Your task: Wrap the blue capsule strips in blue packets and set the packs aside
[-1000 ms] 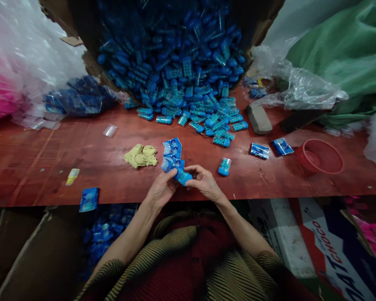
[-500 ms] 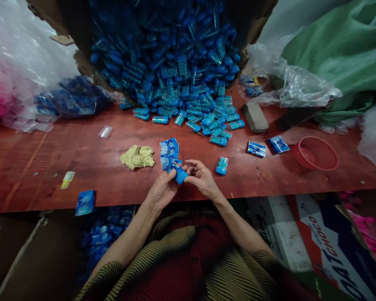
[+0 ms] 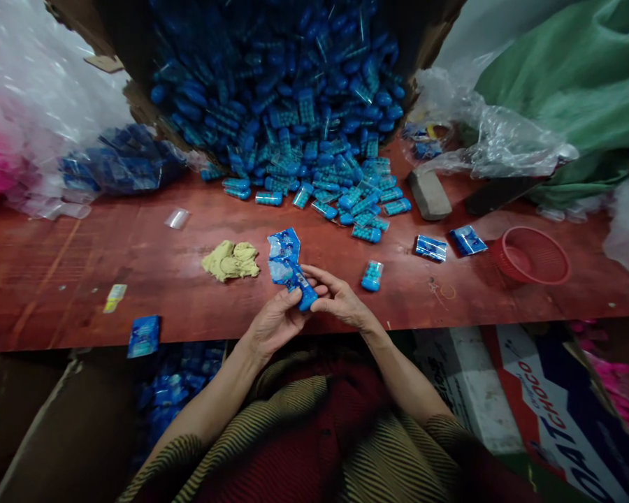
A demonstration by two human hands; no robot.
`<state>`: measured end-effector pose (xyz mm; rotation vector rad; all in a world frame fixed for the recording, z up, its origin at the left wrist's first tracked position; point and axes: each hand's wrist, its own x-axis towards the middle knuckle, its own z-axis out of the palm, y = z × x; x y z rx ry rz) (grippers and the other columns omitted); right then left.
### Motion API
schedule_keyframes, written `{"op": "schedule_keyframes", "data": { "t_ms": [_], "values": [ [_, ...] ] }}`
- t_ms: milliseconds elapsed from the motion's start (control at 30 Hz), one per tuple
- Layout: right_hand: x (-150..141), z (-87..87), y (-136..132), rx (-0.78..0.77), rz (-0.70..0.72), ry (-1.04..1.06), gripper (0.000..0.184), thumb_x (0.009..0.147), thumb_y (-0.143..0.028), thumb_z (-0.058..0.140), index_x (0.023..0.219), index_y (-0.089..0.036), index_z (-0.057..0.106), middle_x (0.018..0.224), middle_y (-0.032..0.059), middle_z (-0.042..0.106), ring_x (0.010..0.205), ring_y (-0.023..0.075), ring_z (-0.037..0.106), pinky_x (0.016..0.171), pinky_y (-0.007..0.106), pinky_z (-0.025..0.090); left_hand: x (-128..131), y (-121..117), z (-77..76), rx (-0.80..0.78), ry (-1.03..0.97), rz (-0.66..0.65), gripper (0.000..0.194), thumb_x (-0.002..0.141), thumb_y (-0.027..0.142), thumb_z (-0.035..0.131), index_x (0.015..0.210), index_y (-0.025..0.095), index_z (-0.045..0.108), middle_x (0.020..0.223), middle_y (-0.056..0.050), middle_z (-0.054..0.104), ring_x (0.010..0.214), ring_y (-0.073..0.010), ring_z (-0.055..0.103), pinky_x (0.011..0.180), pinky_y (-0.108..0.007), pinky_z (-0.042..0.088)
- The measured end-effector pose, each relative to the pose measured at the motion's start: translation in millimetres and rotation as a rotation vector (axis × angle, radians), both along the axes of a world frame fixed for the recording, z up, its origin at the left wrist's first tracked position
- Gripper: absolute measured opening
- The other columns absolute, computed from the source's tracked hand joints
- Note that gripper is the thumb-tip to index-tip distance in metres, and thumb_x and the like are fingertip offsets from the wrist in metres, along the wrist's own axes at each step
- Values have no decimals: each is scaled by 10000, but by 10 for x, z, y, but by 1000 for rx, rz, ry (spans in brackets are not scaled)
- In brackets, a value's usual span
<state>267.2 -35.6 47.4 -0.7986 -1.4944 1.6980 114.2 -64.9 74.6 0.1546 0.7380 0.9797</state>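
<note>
Near the table's front edge, my left hand (image 3: 273, 323) pinches a small blue-capped candy container (image 3: 307, 299) between thumb and fingers. My right hand (image 3: 346, 302) closes on its other side, thumb by the cap and fingers along the body. A printed blue label covers the container's body. Just beyond my hands lie loose printed blue labels (image 3: 284, 244). To the right stands or lies another container (image 3: 372, 276) with blue candies inside and no label on it. A crumpled yellow cloth (image 3: 231, 260) rests to the left.
A cardboard box (image 3: 434, 35) spills a heap of candy containers (image 3: 314, 168) onto the red table (image 3: 42, 279). At right are a grey block (image 3: 430, 195), two blue packs (image 3: 430, 248) and a red basket (image 3: 535, 256). Another blue pack (image 3: 144, 336) overhangs the front edge.
The held container has turned slightly, showing more of its labelled side. My right fingers have shifted along it. The view has moved a little; the other things stay put.
</note>
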Motion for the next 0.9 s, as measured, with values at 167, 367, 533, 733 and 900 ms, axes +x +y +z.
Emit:
{"op": "schedule_keyframes", "data": {
  "t_ms": [167, 367, 533, 733, 900],
  "values": [
    [15, -53, 10, -1, 7, 44, 651, 683, -441, 737, 1281, -295, 526, 1200, 20, 601, 1081, 196, 559, 970, 369, 433, 52, -44, -2, -36, 52, 12, 128, 789, 153, 623, 896, 98, 667, 810, -91, 710, 860, -209, 680, 842, -314, 533],
    [43, -56, 11, 9, 40, 44, 596, 721, -385, 720, 1278, -317, 521, 1240, 20, 583, 1119, 198, 541, 997, 415, 414, 99, -66, -15, -58, 55, 37, 89, 800, 159, 615, 857, 110, 662, 758, -70, 702, 764, -177, 681, 813, -306, 545],
    [64, 13, 36, -33, 90, 14, 568, 767, -304, 679, 1304, -303, 494, 1177, 19, 601, 1092, 181, 543, 996, 409, 414, 60, -67, 12, -16, 21, 50, 159, 818, 143, 587, 962, 118, 650, 886, -82, 712, 845, -186, 682, 863, -332, 529],
    [2, -45, 67, -126, 117, 117, 696, 705, -261, 733, 1338, -301, 448, 1183, 7, 561, 1008, 150, 554, 904, 302, 464, 61, -59, 15, -34, 32, 67, 119, 793, 115, 610, 902, 120, 658, 840, -47, 714, 788, -150, 683, 797, -264, 545],
    [-33, -163, 38, -195, 55, 217, 768, 612, -278, 800, 1309, -310, 480, 1131, 11, 585, 954, 147, 566, 813, 250, 495, 144, -97, -26, -40, 53, 115, 89, 805, 178, 618, 852, 119, 665, 817, -46, 716, 743, -129, 677, 827, -262, 536]
  ]
}}
